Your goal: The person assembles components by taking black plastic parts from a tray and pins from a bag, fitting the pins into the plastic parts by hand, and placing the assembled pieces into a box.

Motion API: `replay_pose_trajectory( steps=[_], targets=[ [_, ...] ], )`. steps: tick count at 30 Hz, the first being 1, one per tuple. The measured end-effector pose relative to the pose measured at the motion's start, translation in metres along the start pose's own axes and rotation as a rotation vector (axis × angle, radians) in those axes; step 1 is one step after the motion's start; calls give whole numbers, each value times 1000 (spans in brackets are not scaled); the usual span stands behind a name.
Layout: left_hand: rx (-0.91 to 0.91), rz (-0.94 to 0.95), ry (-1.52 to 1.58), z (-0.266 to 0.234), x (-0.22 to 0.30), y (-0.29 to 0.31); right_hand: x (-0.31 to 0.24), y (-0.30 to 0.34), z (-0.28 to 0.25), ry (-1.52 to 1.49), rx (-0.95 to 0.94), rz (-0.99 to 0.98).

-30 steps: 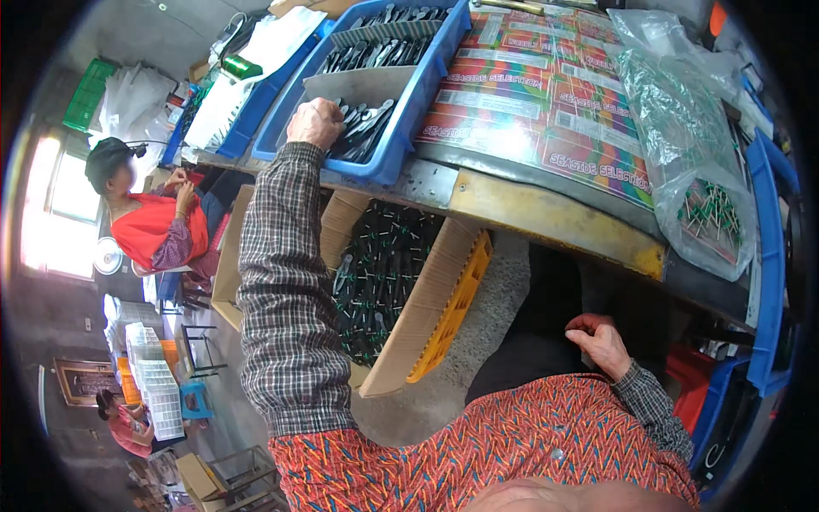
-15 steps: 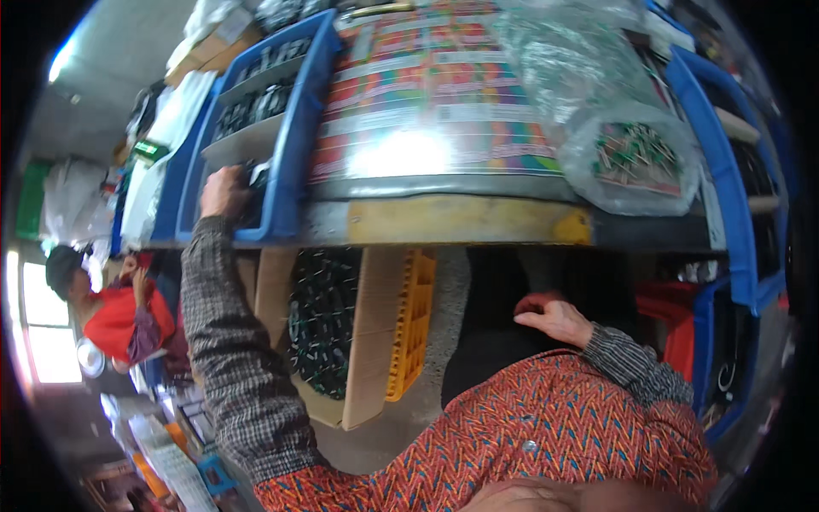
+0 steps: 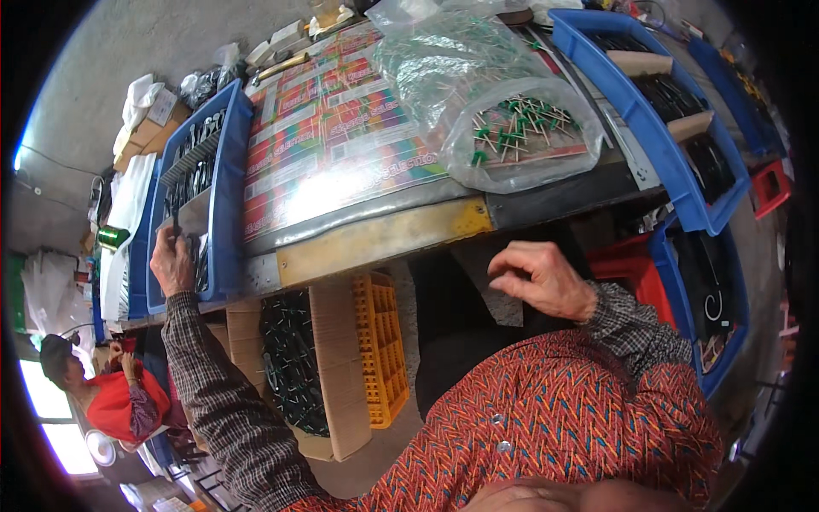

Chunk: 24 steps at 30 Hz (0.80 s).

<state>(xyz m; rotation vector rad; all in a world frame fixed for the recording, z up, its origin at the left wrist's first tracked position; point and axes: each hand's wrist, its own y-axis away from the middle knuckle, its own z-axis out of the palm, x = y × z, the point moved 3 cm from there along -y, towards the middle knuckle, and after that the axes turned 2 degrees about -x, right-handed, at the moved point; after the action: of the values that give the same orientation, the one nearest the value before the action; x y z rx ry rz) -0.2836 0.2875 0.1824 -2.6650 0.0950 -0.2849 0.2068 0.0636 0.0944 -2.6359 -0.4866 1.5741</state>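
My left hand [image 3: 173,263] is at the near compartment of a long blue bin [image 3: 226,192] on the left of the table. Its fingers are closed on a slender black part [image 3: 176,220] that sticks up from them; its exact kind I cannot make out. More dark parts lie in the bin's compartments, parted by pale dividers. In front of my body, above my lap, my right hand [image 3: 546,277] hangs with loosely bent fingers, thumb apart, and nothing visible in it. Beyond it, a clear plastic bag [image 3: 512,177] holds many green-headed pieces with thin pale stems.
Printed sheets cover the table [image 3: 384,249]. Another blue bin [image 3: 648,119] stands on the right. Beneath the table edge are a cardboard box [image 3: 339,375] of dark parts, a yellow crate [image 3: 380,350] and a red stool [image 3: 636,282]. A person [image 3: 119,401] in red sits at far left.
My view has turned to the right, so the table sits at a slant. My left hand has come up with a black part in its fingers. My right hand has lifted from my lap.
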Motion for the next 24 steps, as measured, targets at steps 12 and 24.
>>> replay_pose_trajectory(
  steps=[12,24],
  targets=[
    [90,-194,850,-25,130,84,5,-44,-88,555,387,-148],
    [-311,-233,1265,15,196,163,25,-79,-79,790,346,-48]
  ],
)
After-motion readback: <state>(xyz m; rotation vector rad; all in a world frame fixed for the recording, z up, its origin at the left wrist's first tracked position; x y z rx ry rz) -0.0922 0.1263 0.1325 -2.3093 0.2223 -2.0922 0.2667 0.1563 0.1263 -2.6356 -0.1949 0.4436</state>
